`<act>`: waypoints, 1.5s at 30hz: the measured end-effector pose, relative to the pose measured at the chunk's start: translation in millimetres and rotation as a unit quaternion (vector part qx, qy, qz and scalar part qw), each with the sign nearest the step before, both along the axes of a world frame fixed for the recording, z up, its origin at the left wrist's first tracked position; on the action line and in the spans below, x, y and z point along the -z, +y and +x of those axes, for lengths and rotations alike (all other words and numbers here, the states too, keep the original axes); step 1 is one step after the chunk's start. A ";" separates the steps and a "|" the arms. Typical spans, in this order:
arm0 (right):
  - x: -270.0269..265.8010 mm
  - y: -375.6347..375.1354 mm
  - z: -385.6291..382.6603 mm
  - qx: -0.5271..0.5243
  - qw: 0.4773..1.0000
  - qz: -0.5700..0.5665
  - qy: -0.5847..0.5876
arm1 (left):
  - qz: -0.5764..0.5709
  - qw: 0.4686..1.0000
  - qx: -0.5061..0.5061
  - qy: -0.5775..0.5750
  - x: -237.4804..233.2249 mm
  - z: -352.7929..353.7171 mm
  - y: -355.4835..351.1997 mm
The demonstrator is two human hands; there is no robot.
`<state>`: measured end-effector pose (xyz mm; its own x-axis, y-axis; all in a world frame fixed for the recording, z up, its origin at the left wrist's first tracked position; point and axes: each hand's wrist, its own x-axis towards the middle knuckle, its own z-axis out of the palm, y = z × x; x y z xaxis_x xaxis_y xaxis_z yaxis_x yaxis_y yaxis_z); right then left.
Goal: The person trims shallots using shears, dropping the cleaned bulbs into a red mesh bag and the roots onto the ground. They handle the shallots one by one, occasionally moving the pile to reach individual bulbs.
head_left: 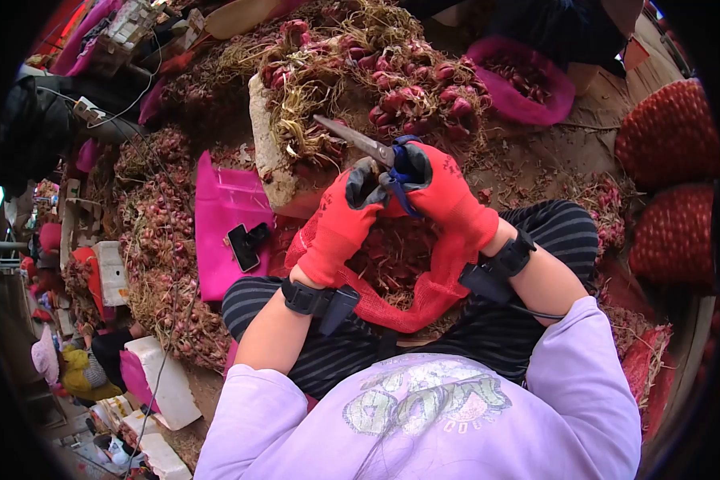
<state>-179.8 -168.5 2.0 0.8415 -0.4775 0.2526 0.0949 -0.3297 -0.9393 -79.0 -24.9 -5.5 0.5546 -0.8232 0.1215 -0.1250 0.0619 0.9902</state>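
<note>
My right hand [444, 192], in a red glove with dark fingertips, is closed round the blue handles of a pair of scissors [364, 141]. Their metal blades point up and to the left. My left hand [340, 220], gloved the same way, is closed with its fingertips close to the scissor handles; what they pinch, if anything, is hidden. Under both hands, between my legs, a red mesh bag [412, 318] lies with its mouth wide, loose shallots and dry skins [392, 260] inside. Just beyond the blades are bunches of shallots [408, 100] with dried stalks.
A pale block [266, 144] stands in front, beside a pink plastic sheet [220, 192] bearing a phone [244, 246]. Shallots [168, 240] are heaped along the left. Full red mesh sacks [670, 136] stand right. A pink bag [564, 88] lies at the back; a person [88, 368] is far left.
</note>
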 end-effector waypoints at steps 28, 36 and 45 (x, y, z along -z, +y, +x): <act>-1.8 -4.1 3.5 0.038 0.980 0.194 -0.025 | -0.011 0.982 0.000 0.188 3.0 1.0 -8.3; -3.5 1.3 1.7 0.057 0.996 -0.066 -0.012 | 0.039 0.957 -0.086 -0.273 23.2 -6.1 8.4; -11.5 -14.4 -6.5 -0.043 0.883 0.465 0.036 | -0.006 0.953 0.038 0.302 -8.5 3.4 -5.9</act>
<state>-186.3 -182.9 13.5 0.8826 -0.3837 -0.2718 0.0104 0.5939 -0.8045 -75.6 -30.8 3.0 0.4660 -0.8639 -0.1912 0.4721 0.0600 0.8795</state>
